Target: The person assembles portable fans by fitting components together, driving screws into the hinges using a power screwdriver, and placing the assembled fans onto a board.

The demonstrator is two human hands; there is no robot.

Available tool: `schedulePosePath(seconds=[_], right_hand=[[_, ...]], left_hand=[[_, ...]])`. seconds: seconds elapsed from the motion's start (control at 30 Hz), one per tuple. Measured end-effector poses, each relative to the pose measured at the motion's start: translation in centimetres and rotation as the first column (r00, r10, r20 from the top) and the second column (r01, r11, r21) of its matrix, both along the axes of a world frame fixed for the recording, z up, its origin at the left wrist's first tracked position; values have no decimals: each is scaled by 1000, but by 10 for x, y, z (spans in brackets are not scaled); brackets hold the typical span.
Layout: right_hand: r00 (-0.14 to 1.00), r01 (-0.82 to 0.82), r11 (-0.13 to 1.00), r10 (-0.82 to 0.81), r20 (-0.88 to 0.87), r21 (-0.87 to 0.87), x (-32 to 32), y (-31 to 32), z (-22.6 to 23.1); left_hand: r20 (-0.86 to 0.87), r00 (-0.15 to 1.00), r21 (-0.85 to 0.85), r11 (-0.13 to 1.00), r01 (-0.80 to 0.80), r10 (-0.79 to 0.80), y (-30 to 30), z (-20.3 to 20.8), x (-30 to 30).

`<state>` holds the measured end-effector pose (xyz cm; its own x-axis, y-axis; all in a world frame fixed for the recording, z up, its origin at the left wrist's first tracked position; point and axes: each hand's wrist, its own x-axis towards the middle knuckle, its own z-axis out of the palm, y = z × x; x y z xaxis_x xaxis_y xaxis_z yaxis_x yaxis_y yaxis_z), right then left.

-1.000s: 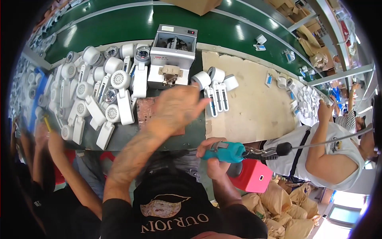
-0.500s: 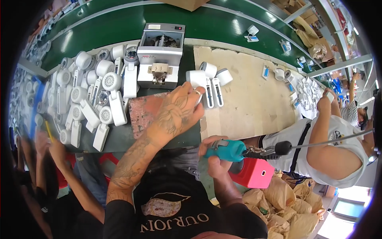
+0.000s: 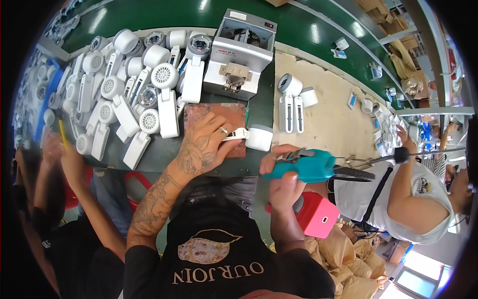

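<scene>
**One white fan on the work mat, screwdriver held ready**

A view from a head-worn camera looks down at a person standing at a dark green workbench [image 3: 164, 149].

The left hand [image 3: 206, 142] lies palm-down on a small reddish-brown work mat [image 3: 211, 110], fingers curled round the handle of a white plastic handheld fan with a round drum-shaped head [image 3: 255, 136]. The fan lies on its side at the mat's right edge, its head pointing right.

The right hand [image 3: 284, 182] is closed firmly round a turquoise electric screwdriver with a black nose [image 3: 311, 167]. It is held level, just below and to the right of the fan and apart from it, tip pointing right, away from the fan. A cable or hanger seems to run off its tip, though the lens bends that area.

On progress: a heap of matching white fans [image 3: 134, 84] fills the bench to the left, and two more fans [image 3: 293, 102] lie on a beige sheet to the right. Which pile is finished cannot be told. The fan in hand appears positioned for work, with the driver not yet brought to it.

A grey benchtop machine [image 3: 239, 52] stands behind the mat. Other workers' arms show at both sides.
</scene>
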<state>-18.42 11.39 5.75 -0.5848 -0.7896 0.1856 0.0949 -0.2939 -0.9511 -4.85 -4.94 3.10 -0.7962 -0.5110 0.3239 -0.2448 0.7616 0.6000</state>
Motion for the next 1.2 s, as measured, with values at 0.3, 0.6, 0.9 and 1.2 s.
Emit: schedulePosePath(seconds=[0.3, 0.6, 0.9, 1.2], right_hand=[[1000, -14, 966, 18, 12, -259, -21, -109, 28], [961, -39, 976, -22, -274, -214, -24, -194, 16], [982, -62, 983, 29, -184, -175, -19, -192, 10], [982, 10, 1000, -14, -186, -26, -27, -135, 19]], left_hand=[[-127, 992, -34, 999, 6, -10, -18, -1, -2], [-215, 976, -118, 992, -49, 23, -21, -18, -2], [-130, 990, -66, 996, -57, 48, -23, -16, -1], [-97, 994, -13, 999, -43, 42, -20, -14, -4]])
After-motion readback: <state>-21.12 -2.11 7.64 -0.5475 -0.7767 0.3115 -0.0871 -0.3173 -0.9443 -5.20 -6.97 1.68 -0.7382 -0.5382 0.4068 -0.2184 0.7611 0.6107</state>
